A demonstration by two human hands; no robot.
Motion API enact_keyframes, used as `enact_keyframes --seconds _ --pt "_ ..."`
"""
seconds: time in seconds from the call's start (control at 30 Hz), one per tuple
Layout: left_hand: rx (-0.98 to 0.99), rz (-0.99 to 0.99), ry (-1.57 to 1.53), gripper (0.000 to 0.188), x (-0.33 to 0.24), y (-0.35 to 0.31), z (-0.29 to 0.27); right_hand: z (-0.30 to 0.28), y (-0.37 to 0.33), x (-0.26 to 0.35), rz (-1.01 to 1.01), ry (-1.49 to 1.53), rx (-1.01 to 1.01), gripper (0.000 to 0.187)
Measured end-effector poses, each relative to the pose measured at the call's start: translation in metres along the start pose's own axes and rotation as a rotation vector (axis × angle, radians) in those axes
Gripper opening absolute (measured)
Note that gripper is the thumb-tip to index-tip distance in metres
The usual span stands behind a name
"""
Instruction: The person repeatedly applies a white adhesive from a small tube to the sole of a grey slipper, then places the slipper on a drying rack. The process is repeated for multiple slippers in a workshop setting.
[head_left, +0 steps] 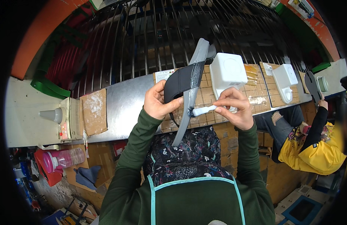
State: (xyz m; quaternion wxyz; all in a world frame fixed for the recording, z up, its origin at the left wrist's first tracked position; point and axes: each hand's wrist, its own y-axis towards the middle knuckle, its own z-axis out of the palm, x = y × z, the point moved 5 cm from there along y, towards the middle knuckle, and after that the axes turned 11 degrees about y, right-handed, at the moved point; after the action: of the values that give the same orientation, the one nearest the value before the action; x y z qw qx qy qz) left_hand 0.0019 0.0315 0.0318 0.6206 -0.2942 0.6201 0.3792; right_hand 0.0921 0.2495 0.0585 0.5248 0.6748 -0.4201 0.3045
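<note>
My left hand [158, 100] grips a sandal by its wide black strap [182, 79]. The grey sole [187, 99] stands on edge, sole side turned to the right, with its lower end over my lap. A wet-looking sheen runs along the strap's edge where it meets the sole. Between the thumb and fingers of my right hand [236, 109] is a small brush with a white handle [204, 110]. Its dark bristle end touches the side of the sole, below the strap. A white plastic container [229, 71] stands just beyond my right hand.
Cardboard with tape [256, 98] covers the metal bench. Past it runs a rack of metal bars [143, 45]. At right, a co-worker in yellow [316, 150] holds a dark sole [312, 85] near another white container [285, 77]. A grey cone [53, 114] and cardboard piece [94, 112] lie left.
</note>
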Motion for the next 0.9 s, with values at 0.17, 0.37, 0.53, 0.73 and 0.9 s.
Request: enact_keyframes --seconds 0.17,0.37,0.53,0.73,0.9 --pt "-0.033 0.015 -0.012 0.032 0.000 0.002 -0.001 0.001 0.000 0.003 -0.019 -0.031 0.000 0.017" --pt "-0.053 0.029 0.004 0.032 0.000 0.005 -0.003 0.004 -0.001 0.005 -0.028 -0.082 0.007 0.018" --pt "-0.123 0.005 -0.074 0.034 0.010 0.005 -0.007 0.007 -0.004 0.006 -0.010 -0.092 0.058 0.018" --pt "-0.003 0.226 -0.287 0.055 0.021 0.010 -0.001 0.018 -0.003 -0.006 0.123 0.216 -0.213 0.017" --pt "-0.044 0.256 -0.357 0.057 0.031 0.007 0.002 0.019 -0.004 -0.005 0.140 0.040 -0.351 0.016"
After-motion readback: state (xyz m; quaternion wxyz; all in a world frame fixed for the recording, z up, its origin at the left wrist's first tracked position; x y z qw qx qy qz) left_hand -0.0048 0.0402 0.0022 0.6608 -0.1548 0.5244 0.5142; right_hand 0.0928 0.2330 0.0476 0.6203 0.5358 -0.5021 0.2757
